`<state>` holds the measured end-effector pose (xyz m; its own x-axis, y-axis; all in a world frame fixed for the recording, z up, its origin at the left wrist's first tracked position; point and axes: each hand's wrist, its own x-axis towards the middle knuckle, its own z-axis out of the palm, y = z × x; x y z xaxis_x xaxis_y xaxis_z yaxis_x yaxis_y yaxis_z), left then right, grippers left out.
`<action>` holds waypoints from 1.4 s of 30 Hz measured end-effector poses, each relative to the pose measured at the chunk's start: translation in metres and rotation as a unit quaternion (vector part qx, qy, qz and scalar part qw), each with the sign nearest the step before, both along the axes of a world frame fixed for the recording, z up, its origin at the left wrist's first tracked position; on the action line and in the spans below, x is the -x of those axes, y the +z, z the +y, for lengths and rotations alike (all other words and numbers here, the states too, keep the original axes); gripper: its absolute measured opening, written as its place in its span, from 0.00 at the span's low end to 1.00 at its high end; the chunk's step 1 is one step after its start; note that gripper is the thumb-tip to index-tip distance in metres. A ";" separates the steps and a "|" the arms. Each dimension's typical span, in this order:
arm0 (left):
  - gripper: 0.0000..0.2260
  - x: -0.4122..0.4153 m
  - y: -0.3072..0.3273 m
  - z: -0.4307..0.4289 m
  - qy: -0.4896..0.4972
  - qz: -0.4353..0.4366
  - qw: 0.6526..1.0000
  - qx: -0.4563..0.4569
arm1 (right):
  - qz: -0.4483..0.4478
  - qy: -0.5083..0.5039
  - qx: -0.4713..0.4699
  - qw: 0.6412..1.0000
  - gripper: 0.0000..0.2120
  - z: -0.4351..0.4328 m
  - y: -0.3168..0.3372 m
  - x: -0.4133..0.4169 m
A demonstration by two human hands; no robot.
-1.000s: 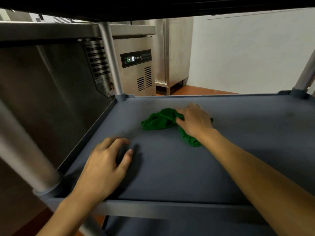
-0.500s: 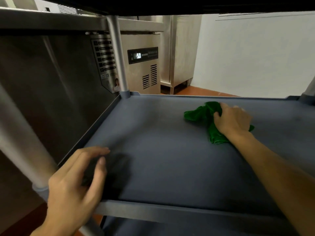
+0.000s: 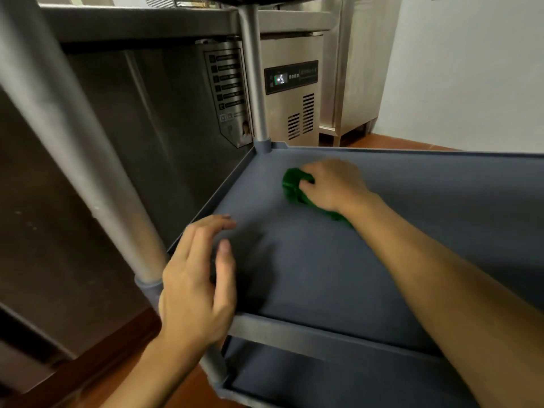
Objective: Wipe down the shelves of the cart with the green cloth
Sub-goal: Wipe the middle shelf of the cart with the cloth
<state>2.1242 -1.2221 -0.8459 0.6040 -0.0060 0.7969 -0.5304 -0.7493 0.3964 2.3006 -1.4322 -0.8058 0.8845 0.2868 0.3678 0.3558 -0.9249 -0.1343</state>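
Head view: right hand [image 3: 332,187] grips green cloth [image 3: 293,185] near left shelf rim [image 3: 223,187].

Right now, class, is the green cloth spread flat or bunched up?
Bunched up: the green cloth is a crumpled wad on the shelf, gripped under the right hand, its folds bulging out beside it.

So the right arm [image 3: 426,275] is stretched well forward from the lower right, forearm bare, wrist kept pretty much straight. The right hand [image 3: 335,187] is turned palm down, with its fingers [image 3: 323,172] curled round a bunched-up green cloth [image 3: 293,187], which is partly covered by the palm. The left hand [image 3: 197,287] is held palm down too, much nearer the body, nothing gripped. Its fingers are loosely bent and a bit spread, thumb pointed forward. Bit blurred, so contact with the shelf [image 3: 323,275] below can't be called.
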 end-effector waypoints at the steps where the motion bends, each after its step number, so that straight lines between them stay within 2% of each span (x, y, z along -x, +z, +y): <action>1: 0.14 -0.002 0.000 0.000 -0.006 -0.008 1.000 0.003 | 0.011 0.023 -0.009 1.000 0.12 0.014 0.002 0.005; 7: 0.19 -0.015 -0.001 -0.003 -0.032 -0.057 0.998 0.025 | 0.057 0.145 -0.042 0.987 0.15 0.073 0.011 0.051; 11: 0.20 -0.031 -0.003 -0.003 -0.054 -0.080 0.994 0.057 | 0.135 0.196 -0.028 0.971 0.14 0.101 0.014 0.086; 15: 0.20 -0.038 -0.003 -0.003 -0.057 -0.079 0.993 0.060 | 0.223 0.207 -0.142 0.942 0.09 0.092 0.017 0.099; 17: 0.20 -0.040 -0.003 -0.003 -0.055 -0.074 0.995 0.044 | 0.243 0.216 -0.171 0.930 0.11 0.081 0.017 0.107; 23: 0.21 -0.045 -0.006 -0.001 -0.040 -0.060 0.997 -0.012 | 0.223 0.227 -0.131 0.939 0.15 0.056 0.018 0.124; 27: 0.23 -0.047 -0.007 -0.001 -0.015 -0.031 0.999 -0.021 | 0.227 0.210 -0.136 0.941 0.18 0.030 0.017 0.130; 32: 0.25 -0.057 -0.006 -0.006 0.011 -0.032 0.999 -0.037 | 0.236 0.182 -0.159 0.941 0.12 -0.034 0.012 0.139; 35: 0.25 -0.061 -0.005 -0.007 0.016 -0.024 0.998 -0.048 | 0.220 0.161 -0.156 0.949 0.21 -0.075 0.014 0.150; 42: 0.23 -0.074 -0.004 -0.011 0.003 0.008 0.999 -0.046 | 0.228 0.118 -0.168 0.952 0.18 -0.160 0.017 0.180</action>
